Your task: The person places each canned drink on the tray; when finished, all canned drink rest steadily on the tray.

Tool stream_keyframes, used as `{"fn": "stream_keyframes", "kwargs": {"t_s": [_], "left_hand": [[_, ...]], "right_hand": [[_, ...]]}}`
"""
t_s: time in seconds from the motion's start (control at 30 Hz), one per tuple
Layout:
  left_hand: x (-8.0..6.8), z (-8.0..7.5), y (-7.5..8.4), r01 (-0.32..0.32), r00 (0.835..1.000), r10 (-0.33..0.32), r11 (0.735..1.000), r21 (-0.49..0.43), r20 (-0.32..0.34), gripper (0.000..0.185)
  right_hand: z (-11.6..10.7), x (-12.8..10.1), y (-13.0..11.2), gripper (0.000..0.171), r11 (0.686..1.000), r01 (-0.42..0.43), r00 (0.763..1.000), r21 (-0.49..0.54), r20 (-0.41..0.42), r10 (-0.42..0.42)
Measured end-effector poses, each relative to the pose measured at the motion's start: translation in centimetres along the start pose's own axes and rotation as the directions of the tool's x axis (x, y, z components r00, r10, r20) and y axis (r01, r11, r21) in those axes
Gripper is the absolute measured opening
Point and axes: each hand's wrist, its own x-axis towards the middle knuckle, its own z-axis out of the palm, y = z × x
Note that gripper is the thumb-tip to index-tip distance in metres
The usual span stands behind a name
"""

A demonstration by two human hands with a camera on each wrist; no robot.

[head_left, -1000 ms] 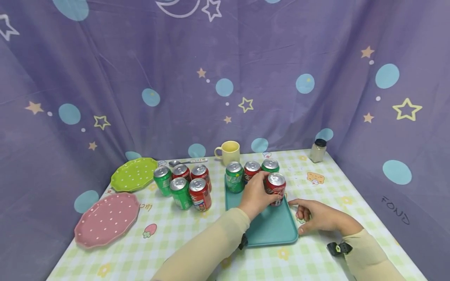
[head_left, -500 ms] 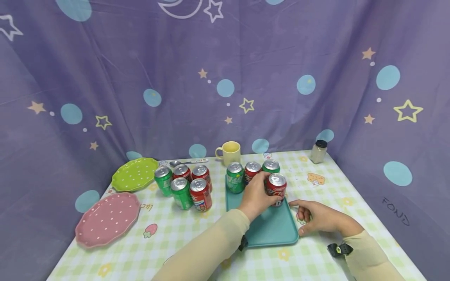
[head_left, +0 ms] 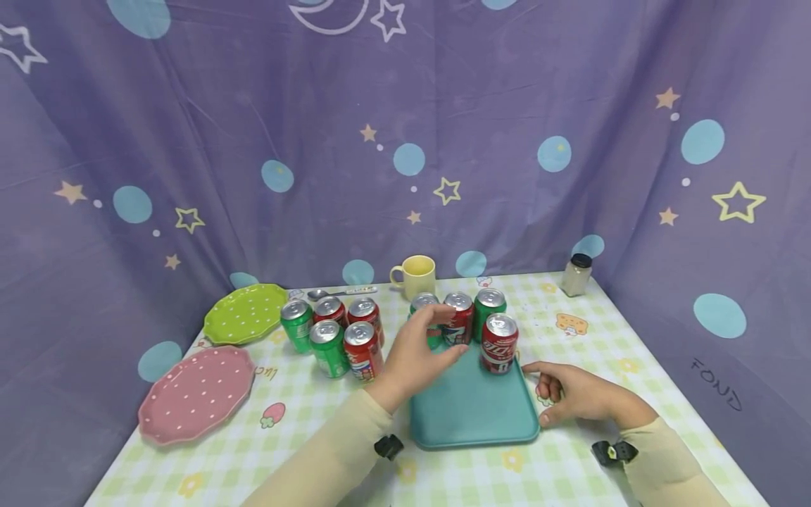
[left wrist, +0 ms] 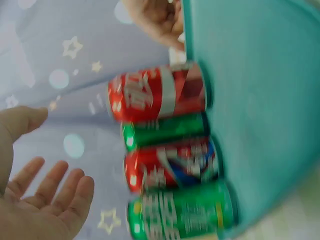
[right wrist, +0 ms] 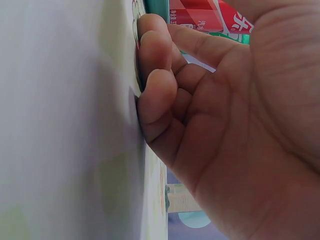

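My left hand (head_left: 412, 360) hovers above the left edge of a teal tray (head_left: 472, 412), its thumb and fingers spread with nothing between them. On the tray's right side stands a red soda can (head_left: 498, 346), upright and apart from that hand. Behind it is a back row: a green can (head_left: 490, 315), a red can (head_left: 459, 324) and another green can (left wrist: 182, 212), which the left hand partly covers in the head view. My right hand (head_left: 579, 396) rests on the tablecloth, index fingertip and thumb at the tray's right rim, the other fingers bent against the cloth.
Left of the tray, several red and green cans (head_left: 363, 355) stand grouped. Further left lie a pink plate (head_left: 196, 394) and a green plate (head_left: 246, 313). Along the back are a spoon (head_left: 342, 292), a yellow mug (head_left: 419, 277) and a black-capped jar (head_left: 577, 276).
My left hand has let go of the front red can and drawn back to the left, its fingers spreading. The can stays standing on the tray. My right hand keeps its place.
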Motion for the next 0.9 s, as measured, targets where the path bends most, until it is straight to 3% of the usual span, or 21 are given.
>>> {"fn": "stream_keyframes", "kwargs": {"t_s": [0.23, 0.43, 0.67, 0.77, 0.9], "left_hand": [[-2.7, -5.0, -1.8, -0.044, 0.993, 0.042, 0.999, -0.01, -0.109, 0.049], [-4.6, -9.3, -4.0, -0.031, 0.968, 0.032, 0.999, 0.01, -0.249, 0.051], [-6.2, -13.1, -8.4, 0.107, 0.917, -0.089, 0.994, 0.025, -0.388, 0.055], [-6.7, -14.1, -10.0, 0.16, 0.907, -0.155, 0.987, -0.02, -0.39, 0.059], [-7.3, -14.5, -11.8, 0.232, 0.908, -0.242, 0.97, -0.069, -0.341, 0.066]], "right_hand": [[0.0, 0.0, -0.4, 0.093, 1.0, 0.008, 1.0, 0.023, -0.004, -0.008], [-0.1, 0.0, -0.3, 0.093, 1.0, 0.003, 1.0, 0.017, -0.004, -0.003], [-0.3, 0.0, 0.1, 0.092, 1.0, -0.03, 1.0, 0.004, 0.007, 0.03], [-0.3, 0.0, 0.0, 0.091, 1.0, -0.023, 1.0, 0.017, 0.008, 0.023], [-0.2, 0.0, -0.2, 0.09, 0.999, -0.001, 1.0, 0.043, 0.016, 0.0]]}}
